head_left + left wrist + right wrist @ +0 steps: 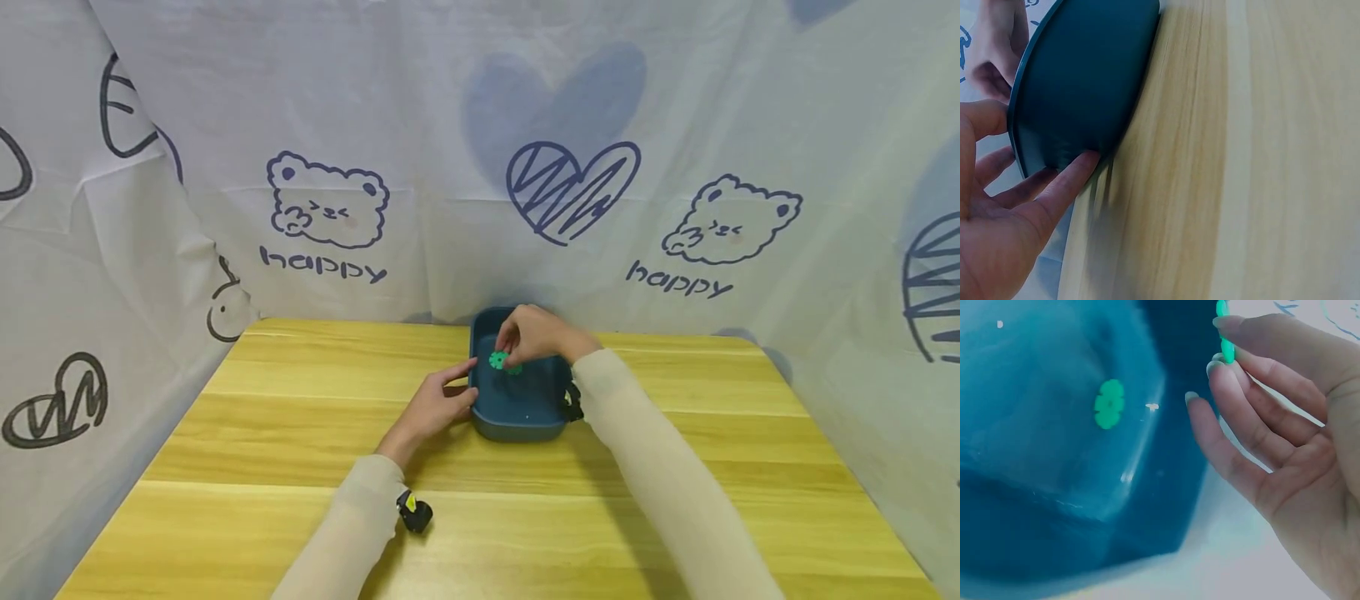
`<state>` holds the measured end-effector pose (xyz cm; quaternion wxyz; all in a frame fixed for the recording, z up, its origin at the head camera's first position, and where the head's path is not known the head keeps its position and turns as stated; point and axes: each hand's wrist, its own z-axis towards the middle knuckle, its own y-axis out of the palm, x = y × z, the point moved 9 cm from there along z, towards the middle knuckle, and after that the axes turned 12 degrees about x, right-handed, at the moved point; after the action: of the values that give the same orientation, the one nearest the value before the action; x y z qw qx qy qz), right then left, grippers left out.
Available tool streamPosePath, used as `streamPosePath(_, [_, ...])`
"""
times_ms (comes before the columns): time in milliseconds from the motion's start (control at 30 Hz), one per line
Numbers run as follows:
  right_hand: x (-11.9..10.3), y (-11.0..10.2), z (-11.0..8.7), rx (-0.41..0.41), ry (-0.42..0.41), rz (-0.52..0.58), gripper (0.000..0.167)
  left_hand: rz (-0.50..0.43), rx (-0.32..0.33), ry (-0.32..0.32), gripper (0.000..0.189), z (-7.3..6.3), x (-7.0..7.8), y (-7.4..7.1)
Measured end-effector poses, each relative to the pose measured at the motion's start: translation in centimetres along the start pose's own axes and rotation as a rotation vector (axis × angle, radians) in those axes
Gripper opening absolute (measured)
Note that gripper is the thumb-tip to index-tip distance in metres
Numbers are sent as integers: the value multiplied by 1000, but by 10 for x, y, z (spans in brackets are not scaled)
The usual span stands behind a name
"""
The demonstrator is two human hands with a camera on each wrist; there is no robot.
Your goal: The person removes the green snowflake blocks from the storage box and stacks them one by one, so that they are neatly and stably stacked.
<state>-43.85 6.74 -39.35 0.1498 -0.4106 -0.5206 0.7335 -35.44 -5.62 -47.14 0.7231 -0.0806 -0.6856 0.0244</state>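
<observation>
A dark blue rectangular plastic bin [519, 430] stands on the table close to the back cloth. Over its inside, my right hand [536, 333] pinches a small green notched disc [1228, 350] between thumb and fingertips, seen edge-on in the right wrist view. A second green notched disc [1109, 404] lies flat on the bin's floor; in the head view it is partly covered by the right hand. At the bin's left side, my left hand [433, 404] touches the outer wall with spread, fairly straight fingers, the thumb near the rim.
The wood-grain table [315, 433] extends on both sides of the bin. A white cloth [450, 167] printed with bears and hearts hangs right behind the table. Black wrist cameras are strapped at both sleeves, the right one [573, 402] beside the bin's right wall.
</observation>
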Motion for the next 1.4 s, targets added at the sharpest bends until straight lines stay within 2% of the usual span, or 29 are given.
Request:
streamPosePath(267, [-1, -22, -32, 77, -12, 52, 23, 14, 12, 5, 57, 0, 1, -2])
streamPosePath(667, [9, -41, -85, 161, 94, 150, 21, 5, 17, 8, 58, 5, 5, -3])
streamPosePath(900, [18, -44, -111, 218, 97, 114, 20, 24, -1, 26, 58, 4, 6, 1])
streamPosePath(1200, [28, -42, -143, 248, 116, 114, 17, 9, -1, 9, 58, 1, 3, 1])
streamPosePath(1400, [34, -38, -158, 257, 76, 115, 15, -5, -5, 8, 58, -1, 0, 0])
